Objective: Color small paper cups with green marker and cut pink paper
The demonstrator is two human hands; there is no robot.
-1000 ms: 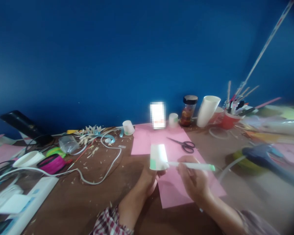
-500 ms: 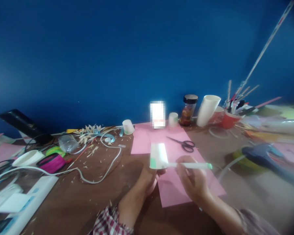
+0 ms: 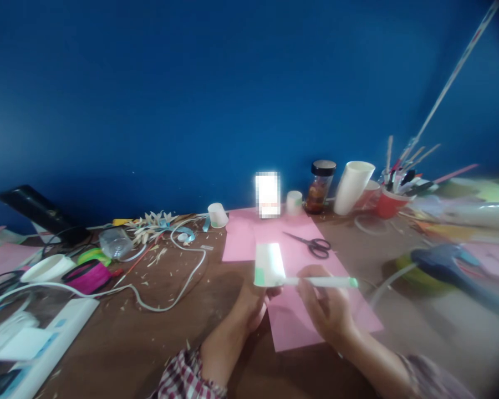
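Observation:
A white paper cup (image 3: 269,260) with a green patch near its rim is turned upside down in my left hand (image 3: 258,307). Its fingers are partly hidden behind and under the cup. My right hand (image 3: 326,305) pinches a white marker (image 3: 332,281) with a green end, held nearly level. The marker's left tip meets the cup's lower right side. Beneath both hands lie pink paper sheets (image 3: 291,332). Scissors (image 3: 314,245) with dark handles rest on the pink paper just beyond my right hand.
Behind stand two small paper cups (image 3: 218,215) (image 3: 294,202), a bright blurred-out screen (image 3: 268,194), a dark-lidded jar (image 3: 319,188) and a tall white cup (image 3: 353,188). A white cable (image 3: 187,282) and power strip (image 3: 54,343) lie left. A blue glue gun (image 3: 453,266) is at right.
My right hand and the marker have shifted very slightly left. The cup and my left hand stay where they were.

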